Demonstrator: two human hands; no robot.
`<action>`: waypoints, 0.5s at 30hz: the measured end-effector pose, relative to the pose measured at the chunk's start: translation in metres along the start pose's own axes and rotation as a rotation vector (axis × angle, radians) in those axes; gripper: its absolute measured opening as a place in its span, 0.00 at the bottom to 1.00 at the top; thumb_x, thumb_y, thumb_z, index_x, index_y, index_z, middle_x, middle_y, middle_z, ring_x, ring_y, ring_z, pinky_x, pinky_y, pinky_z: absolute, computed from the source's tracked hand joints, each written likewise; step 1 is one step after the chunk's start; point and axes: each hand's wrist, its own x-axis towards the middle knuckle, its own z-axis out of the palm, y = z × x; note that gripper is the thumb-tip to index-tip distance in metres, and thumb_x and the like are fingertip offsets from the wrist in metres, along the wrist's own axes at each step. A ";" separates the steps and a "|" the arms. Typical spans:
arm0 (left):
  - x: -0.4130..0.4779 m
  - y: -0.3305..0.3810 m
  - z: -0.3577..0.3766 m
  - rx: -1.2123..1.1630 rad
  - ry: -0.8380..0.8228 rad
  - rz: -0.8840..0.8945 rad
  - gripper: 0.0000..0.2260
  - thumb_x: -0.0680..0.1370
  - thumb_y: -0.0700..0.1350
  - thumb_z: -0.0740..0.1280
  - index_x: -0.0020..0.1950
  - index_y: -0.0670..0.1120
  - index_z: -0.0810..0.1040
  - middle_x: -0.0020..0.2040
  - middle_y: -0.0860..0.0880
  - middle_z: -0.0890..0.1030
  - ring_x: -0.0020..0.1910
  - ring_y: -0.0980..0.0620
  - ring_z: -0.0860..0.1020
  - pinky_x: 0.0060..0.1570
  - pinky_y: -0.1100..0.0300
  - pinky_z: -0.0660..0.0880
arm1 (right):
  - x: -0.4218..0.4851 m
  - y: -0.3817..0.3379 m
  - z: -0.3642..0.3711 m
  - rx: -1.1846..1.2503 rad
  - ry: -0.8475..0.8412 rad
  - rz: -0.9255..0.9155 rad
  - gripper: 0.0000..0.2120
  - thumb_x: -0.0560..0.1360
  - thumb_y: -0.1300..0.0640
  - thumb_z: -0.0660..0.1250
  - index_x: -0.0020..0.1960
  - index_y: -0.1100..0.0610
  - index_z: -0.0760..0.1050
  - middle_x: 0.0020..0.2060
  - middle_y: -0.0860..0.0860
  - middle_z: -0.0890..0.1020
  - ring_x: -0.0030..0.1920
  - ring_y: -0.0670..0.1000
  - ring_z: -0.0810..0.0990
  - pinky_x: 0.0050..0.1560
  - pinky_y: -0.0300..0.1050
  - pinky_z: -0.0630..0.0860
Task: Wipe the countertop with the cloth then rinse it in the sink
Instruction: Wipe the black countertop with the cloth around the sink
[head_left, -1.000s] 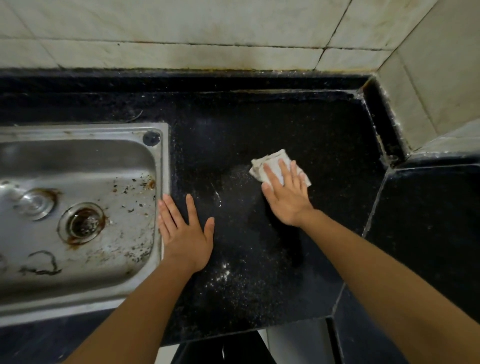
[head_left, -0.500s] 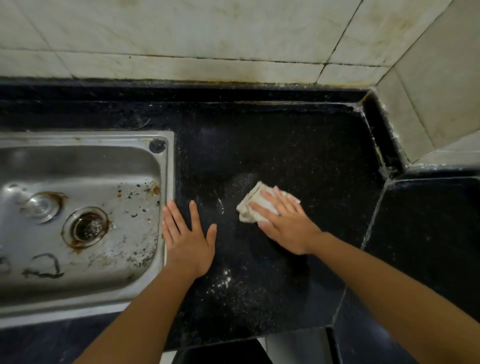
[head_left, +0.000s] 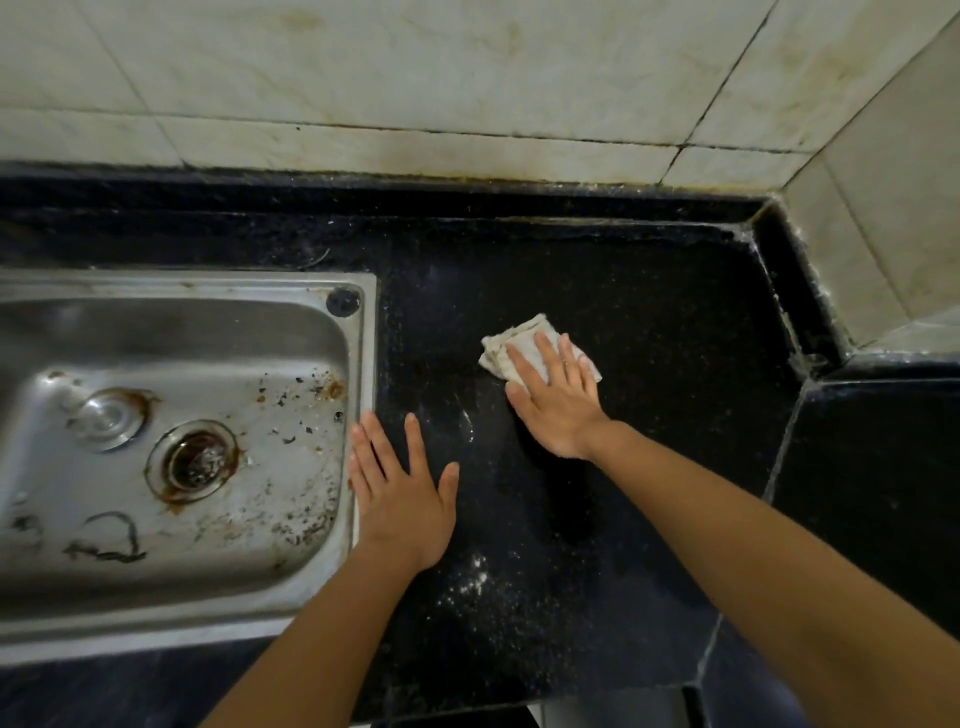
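Moved since half a second ago: cloth (head_left: 511, 340), carried from a spot nearer the person back out toward the wall, with the right hand (head_left: 558, 402) on top of it. This looks like the return half of a back-and-forth wiping stroke. Left hand unmoved.

1. Sink (head_left: 182, 283): steel basin, far left. Dark crumbs and rusty marks lie on its floor around the drain (head_left: 195, 462). No running water in view. The rinse step is not yet begun.

2. Left hand (head_left: 400, 499): palm down on the countertop just beside the sink's right rim, outer fingers at the rim edge. Fingers straight and spread, grasping nothing. It seems to serve as a brace.

3. White specks (head_left: 472, 577): a scatter of pale dust on the dark stone, just beyond the left wrist, nearer the person than the cloth. Judged as soil not yet reached by the wiping.

4. Cloth: pale, folded into a small pad, flat on the countertop, well apart from the sink. Its far-left corner shows past the fingertips.

5. Right hand: laid flat over the cloth, fingers straight and together, pressing down, not clutching.

6. Countertop (head_left: 675, 312): black speckled stone, running to a raised edge below the tiled wall (head_left: 467, 78). A second dark slab (head_left: 883, 467) joins at the right.

Status, as a judgement: wiping is midway; the near strip with the specks likely needs a pass before the cloth goes to the sink.
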 end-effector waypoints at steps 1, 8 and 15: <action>0.000 0.000 -0.004 -0.026 -0.012 0.006 0.33 0.74 0.65 0.32 0.73 0.47 0.29 0.71 0.37 0.26 0.72 0.39 0.29 0.66 0.50 0.27 | -0.009 -0.006 0.008 -0.021 -0.013 -0.054 0.26 0.82 0.40 0.42 0.76 0.38 0.35 0.76 0.48 0.32 0.73 0.52 0.25 0.70 0.50 0.27; -0.031 -0.042 -0.020 -0.304 0.079 0.068 0.30 0.81 0.55 0.47 0.77 0.42 0.40 0.78 0.45 0.41 0.76 0.51 0.40 0.74 0.56 0.40 | -0.083 -0.027 0.057 -0.194 -0.098 -0.406 0.25 0.82 0.40 0.42 0.74 0.36 0.33 0.73 0.44 0.28 0.71 0.49 0.22 0.70 0.50 0.26; -0.064 -0.070 -0.002 -0.179 0.051 0.125 0.29 0.80 0.57 0.43 0.76 0.46 0.34 0.77 0.50 0.35 0.74 0.56 0.32 0.72 0.59 0.36 | -0.071 -0.025 0.044 -0.223 -0.113 -0.438 0.23 0.82 0.40 0.41 0.74 0.33 0.37 0.75 0.42 0.33 0.72 0.45 0.25 0.71 0.47 0.27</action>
